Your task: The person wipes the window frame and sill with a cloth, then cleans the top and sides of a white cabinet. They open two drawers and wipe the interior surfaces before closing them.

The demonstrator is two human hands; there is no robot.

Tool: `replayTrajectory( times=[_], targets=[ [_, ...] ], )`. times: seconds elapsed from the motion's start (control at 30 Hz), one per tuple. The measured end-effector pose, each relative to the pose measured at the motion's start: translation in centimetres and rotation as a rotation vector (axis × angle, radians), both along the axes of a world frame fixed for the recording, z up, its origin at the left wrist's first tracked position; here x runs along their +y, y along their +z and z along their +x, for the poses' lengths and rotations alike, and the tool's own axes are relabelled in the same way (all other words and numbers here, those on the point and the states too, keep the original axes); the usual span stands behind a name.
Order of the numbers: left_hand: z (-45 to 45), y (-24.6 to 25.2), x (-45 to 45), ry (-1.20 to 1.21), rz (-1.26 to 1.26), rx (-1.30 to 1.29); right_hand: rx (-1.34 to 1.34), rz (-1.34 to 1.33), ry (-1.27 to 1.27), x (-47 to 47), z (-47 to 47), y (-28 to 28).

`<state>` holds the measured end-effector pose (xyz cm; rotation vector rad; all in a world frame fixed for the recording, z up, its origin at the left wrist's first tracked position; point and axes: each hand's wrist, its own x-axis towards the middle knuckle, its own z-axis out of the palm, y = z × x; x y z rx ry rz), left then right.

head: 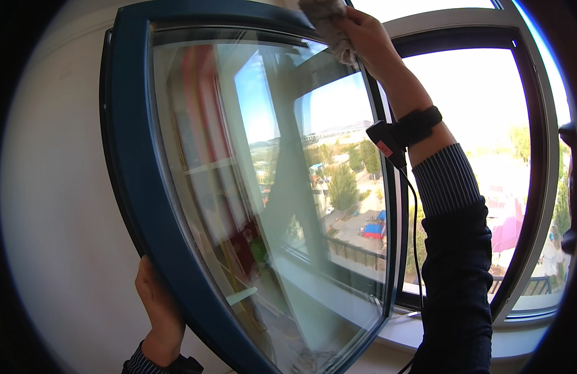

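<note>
A window sash with a dark blue frame point(136, 140) stands swung inward before me, its glass pane point(288, 187) full of reflections. My right hand point(368, 42) is raised to the top of the sash near the hinge side, gripping a crumpled grey cloth point(333, 30). The cloth lies over the upper right corner of the pane or its frame; whether it presses the glass is unclear. Low on the outer side, my left hand point(160, 308) rests against the sash's edge. Its fingers are hidden behind the frame.
Behind my right arm is the window opening with its dark inner frame point(527, 140). A white sill point(405, 334) runs below it. The white wall point(64, 187) lies left of the sash. A black device point(386, 140) is strapped to my right wrist, with a cable point(415, 224) hanging down.
</note>
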<state>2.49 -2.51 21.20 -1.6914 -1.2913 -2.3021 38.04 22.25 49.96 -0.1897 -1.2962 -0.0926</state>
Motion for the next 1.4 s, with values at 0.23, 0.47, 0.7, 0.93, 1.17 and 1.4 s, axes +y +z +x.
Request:
replayTrajectory(
  times=[0.23, 0.47, 0.7, 0.93, 1.17, 1.4],
  targets=[
    [-0.1, -0.7, 0.8, 0.041, 0.045, 0.089, 0.309, -0.406, -0.277, 4.3, 5.1, -1.6],
    [-1.7, 0.7, 0.3, -0.002, -0.010, 0.148, 0.115, 0.011, -0.573, -0.5, -3.1, 1.5],
    [-2.0, 1.2, 0.8, 0.080, -0.027, 0.211, -0.438, 0.454, -0.550, -15.3, -14.1, 0.0],
    [-2.3, 2.4, 1.1, -0.002, 0.171, 0.285, 0.189, -0.042, -0.327, -10.6, -7.4, 2.2],
    [-1.8, 2.4, 2.0, -0.035, 0.196, 0.243, 0.114, -0.038, -0.456, -11.5, -14.1, 3.5],
    [-2.0, 2.2, 2.1, -0.050, 0.185, 0.212, -0.707, -0.005, 0.274, -26.4, -18.8, 0.4]
  ],
)
